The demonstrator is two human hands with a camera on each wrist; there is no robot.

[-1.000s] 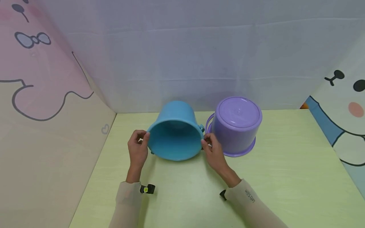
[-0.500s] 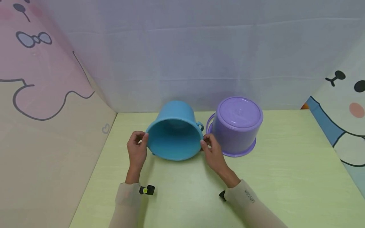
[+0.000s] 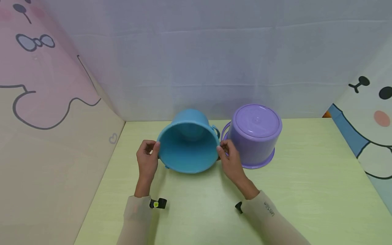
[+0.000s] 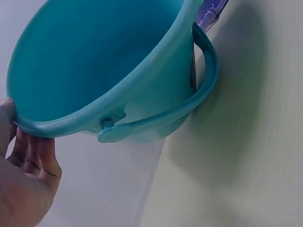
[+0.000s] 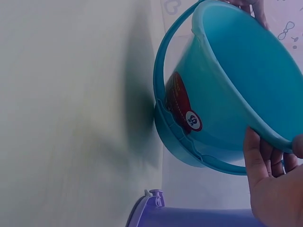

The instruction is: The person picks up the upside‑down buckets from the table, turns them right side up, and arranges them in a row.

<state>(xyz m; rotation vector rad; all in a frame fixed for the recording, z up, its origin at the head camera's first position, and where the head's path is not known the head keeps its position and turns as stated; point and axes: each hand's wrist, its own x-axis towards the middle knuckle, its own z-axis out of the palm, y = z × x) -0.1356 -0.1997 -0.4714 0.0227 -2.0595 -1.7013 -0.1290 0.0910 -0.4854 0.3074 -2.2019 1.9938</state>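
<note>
A light-blue bucket (image 3: 188, 149) is tilted on its side, its open mouth facing me. My left hand (image 3: 147, 161) pinches the rim at the left, thumb on the inside. At the right side of the rim, my right hand (image 3: 231, 163) grips it between thumb and fingers. The bucket's handle (image 4: 212, 71) hangs down along its underside in the left wrist view. A red label (image 5: 180, 97) shows on the outer wall in the right wrist view. In both wrist views, a shadow lies between the bucket and the table.
Close on the right stands an upside-down purple bucket (image 3: 255, 136), its handle (image 3: 225, 130) on the side toward my right hand. The pale-green table (image 3: 196, 211) meets a white cloth wall (image 3: 196, 68) behind the buckets. Printed panels flank both sides.
The blue bucket's mouth has tipped upward, showing more of its inside and less of its outer wall. My right hand has shifted slightly with the rim. The purple bucket stays put.
</note>
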